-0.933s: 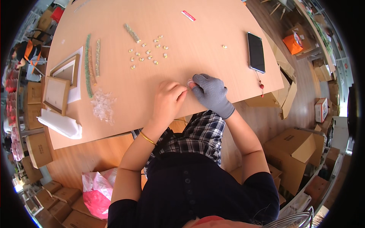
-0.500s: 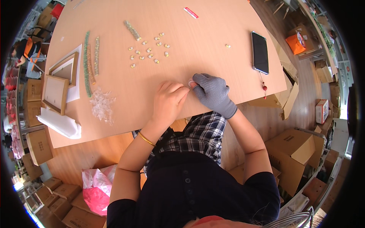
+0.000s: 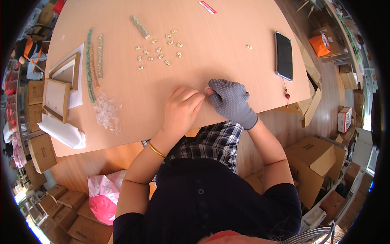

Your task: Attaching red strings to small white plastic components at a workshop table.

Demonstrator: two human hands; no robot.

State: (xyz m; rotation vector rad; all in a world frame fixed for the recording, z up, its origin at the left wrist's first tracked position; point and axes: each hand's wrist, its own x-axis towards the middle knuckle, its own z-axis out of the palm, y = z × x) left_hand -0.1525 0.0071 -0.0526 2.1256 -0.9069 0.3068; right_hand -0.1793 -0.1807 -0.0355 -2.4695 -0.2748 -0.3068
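Note:
Close to the table's near edge my two hands meet. My left hand [image 3: 183, 109], bare with a gold bangle on the wrist, is closed in a pinch. Facing it, my right hand [image 3: 231, 101] wears a grey dotted glove that leaves the thumb tip bare, and it is pinched too. A tiny pale piece [image 3: 206, 92] shows between the fingertips, too small to name. To the left lies a heap of clear plastic scraps [image 3: 107, 114]. Several small yellow-and-white pieces [image 3: 160, 56] are scattered farther off, and a single similar piece [image 3: 249, 47] sits apart to the right.
Long rows of small stacked discs, one green [image 3: 88, 65], lie on the left; a shorter row [image 3: 140, 27] is farther back. Wooden frames [image 3: 55, 98] and a white wrapped bundle [image 3: 63, 132] occupy the left edge. A phone [image 3: 284, 56] lies right. Cardboard boxes [image 3: 310, 160] stand beside the table.
My right hand has shifted slightly right, and the gap between the hands looks a little wider. Less of the pale piece shows now. The whole view has also shifted slightly.

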